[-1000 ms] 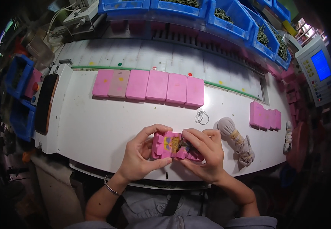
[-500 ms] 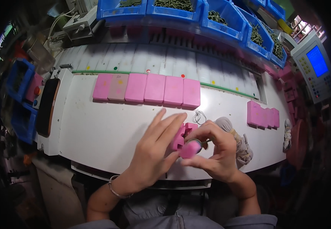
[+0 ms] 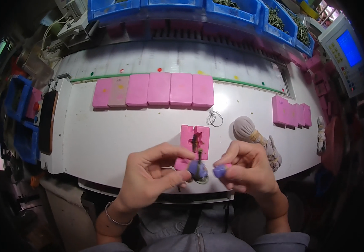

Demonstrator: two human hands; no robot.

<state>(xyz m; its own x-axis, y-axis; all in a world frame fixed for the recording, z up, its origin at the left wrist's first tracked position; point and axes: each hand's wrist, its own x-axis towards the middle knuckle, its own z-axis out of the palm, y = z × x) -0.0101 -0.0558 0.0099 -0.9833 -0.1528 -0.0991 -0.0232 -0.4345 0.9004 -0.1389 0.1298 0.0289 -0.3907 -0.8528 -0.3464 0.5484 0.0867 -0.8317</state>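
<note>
My left hand (image 3: 150, 176) pinches a small pink-and-purple piece (image 3: 193, 167) between thumb and fingers. A dark, stem-like bit rises from it, and a greenish ring-shaped part shows at its lower side; blur hides the details. My right hand (image 3: 251, 172) grips a smaller purple piece (image 3: 220, 170) with a pink edge, a short gap away from the left one. Just beyond the hands a pink notched block (image 3: 203, 152) stands on the white worktop (image 3: 148, 126). Something dark sits in the block's star-shaped hollow.
Several pink blocks (image 3: 159, 89) form a row along the green strip. Smaller pink blocks (image 3: 291, 111) stand at the right. Beside my right hand lies a tied grey cloth bundle (image 3: 247, 129), with thin wire-like loops (image 3: 214, 119) nearby. Blue bins (image 3: 232, 11) line the back.
My hands have drawn back from the notched block, which now shows more fully. The left hand, spread beside the block before, now pinches a piece. The right hand holds a smaller piece. The view has shifted.
</note>
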